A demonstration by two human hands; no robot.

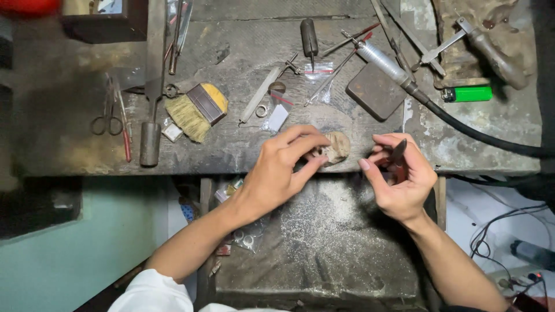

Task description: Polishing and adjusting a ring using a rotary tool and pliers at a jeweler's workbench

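1. Far left of the wooden peg (pixel 337 147), scissors (pixel 107 112) lie on the worn counter (pixel 63 133), with a brush (pixel 196 110) nearer in.
2. The left hand (pixel 283 167) is just left of the peg, fingers pinched around something small against it; what the piece is cannot be told.
3. The peg juts from the counter's front edge, between the two hands.
4. The right hand (pixel 402 173), just right of the peg, is closed on a dark flat tool (pixel 398 151), held clear of the peg.
5. Judging by this, a small piece is being steadied at the peg for tool work; bringing the tool in would call for a firm pinch.
6. Right of and beyond the peg sit a dark block (pixel 377 91), a hose (pixel 480 134) and a green lighter (pixel 467 93).
7. Below the peg, a tray (pixel 324 237) is dusted with filings; the room is dim and cluttered.
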